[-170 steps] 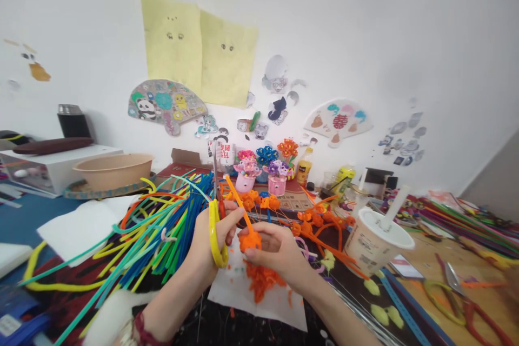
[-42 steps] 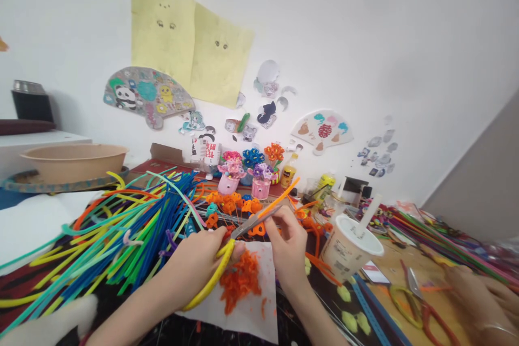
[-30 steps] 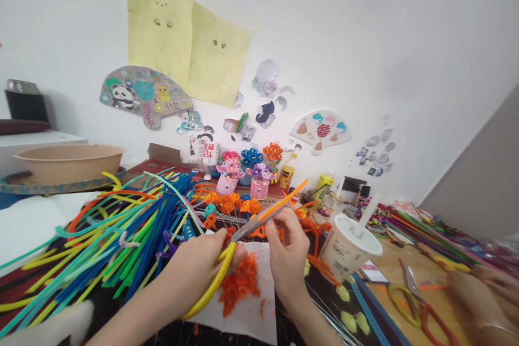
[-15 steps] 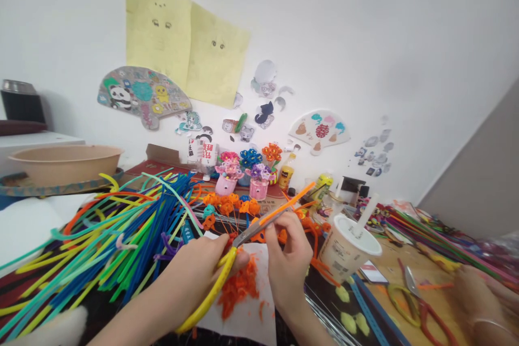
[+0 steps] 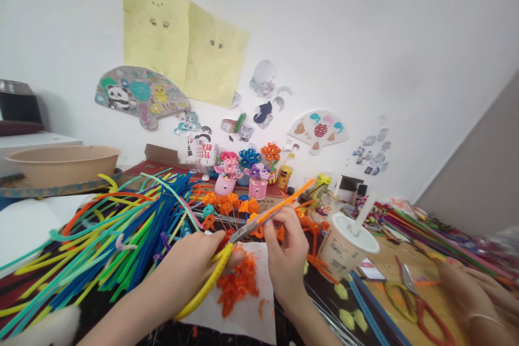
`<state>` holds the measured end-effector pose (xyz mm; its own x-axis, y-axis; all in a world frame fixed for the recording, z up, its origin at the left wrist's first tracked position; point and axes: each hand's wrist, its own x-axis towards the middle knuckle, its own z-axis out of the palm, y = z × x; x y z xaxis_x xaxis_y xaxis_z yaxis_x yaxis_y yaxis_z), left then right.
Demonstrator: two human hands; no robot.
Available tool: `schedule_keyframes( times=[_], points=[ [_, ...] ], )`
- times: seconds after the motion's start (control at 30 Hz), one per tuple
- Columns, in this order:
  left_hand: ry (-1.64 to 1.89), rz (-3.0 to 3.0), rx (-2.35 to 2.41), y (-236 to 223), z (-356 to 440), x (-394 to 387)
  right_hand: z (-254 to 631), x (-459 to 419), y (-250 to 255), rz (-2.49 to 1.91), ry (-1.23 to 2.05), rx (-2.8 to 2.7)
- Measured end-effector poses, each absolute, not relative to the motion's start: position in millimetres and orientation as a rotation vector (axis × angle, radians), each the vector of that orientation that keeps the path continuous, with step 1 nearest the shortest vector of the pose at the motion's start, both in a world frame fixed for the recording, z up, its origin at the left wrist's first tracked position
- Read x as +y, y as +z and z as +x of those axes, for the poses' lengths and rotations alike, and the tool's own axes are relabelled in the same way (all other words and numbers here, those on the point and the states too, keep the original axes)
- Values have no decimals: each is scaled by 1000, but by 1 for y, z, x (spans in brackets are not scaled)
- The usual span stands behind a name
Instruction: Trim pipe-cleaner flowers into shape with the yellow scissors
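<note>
My left hand (image 5: 194,259) is closed on scissors (image 5: 208,289) with a yellow handle, their blades pointing up and to the right. A fuzzy orange pipe cleaner (image 5: 295,193) lies along the blades, pinched by the fingers of my right hand (image 5: 287,254). Whether the blades are parted on it I cannot tell. Below my hands, orange fuzz clippings (image 5: 240,286) are heaped on a white sheet of paper (image 5: 211,320). Just behind them stand orange pipe-cleaner flowers (image 5: 223,203) on thin stems.
Bundled coloured pipe cleaners (image 5: 133,232) fill the left side. A lidded cup (image 5: 344,248) with a straw stands right of my hands. Farther right lie red-and-yellow-handled scissors (image 5: 417,294) beside another person's hand (image 5: 462,289). Small flower pots (image 5: 257,189) and bottles (image 5: 286,170) stand against the wall.
My hands, the scissors and the pipe cleaner stay nearly in place, with a slight shift of the whole view. The other person's hand at the right has moved a little left.
</note>
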<state>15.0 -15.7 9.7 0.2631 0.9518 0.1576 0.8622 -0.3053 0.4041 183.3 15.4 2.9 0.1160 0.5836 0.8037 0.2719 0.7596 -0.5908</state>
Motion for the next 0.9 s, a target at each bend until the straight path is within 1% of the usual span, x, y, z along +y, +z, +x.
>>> schedule_keyframes(
  times=[0.2, 0.67, 0.9],
  points=[
    [570, 2315, 1700, 10, 17, -21, 183, 14, 5, -753, 323, -1495],
    [604, 2307, 1636, 8, 18, -14, 184, 14, 6, -700, 307, -1573],
    [660, 2227, 1610, 14, 18, -15, 188, 21, 6, -730, 553, -1490]
  ],
)
